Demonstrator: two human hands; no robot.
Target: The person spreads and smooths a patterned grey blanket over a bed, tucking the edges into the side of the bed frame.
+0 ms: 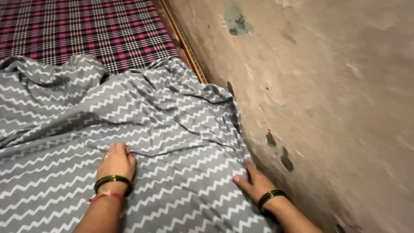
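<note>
Peeling plaster wall flanked the bed; left hand pinched a fold of grey zigzag cotton sheet, right hand lay flat, fingers together. Best smoothed outward evenly.

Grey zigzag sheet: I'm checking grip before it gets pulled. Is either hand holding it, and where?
Left hand pinches a fold mid-sheet. Right hand presses the sheet's edge by the wall; no clear grip.
</note>
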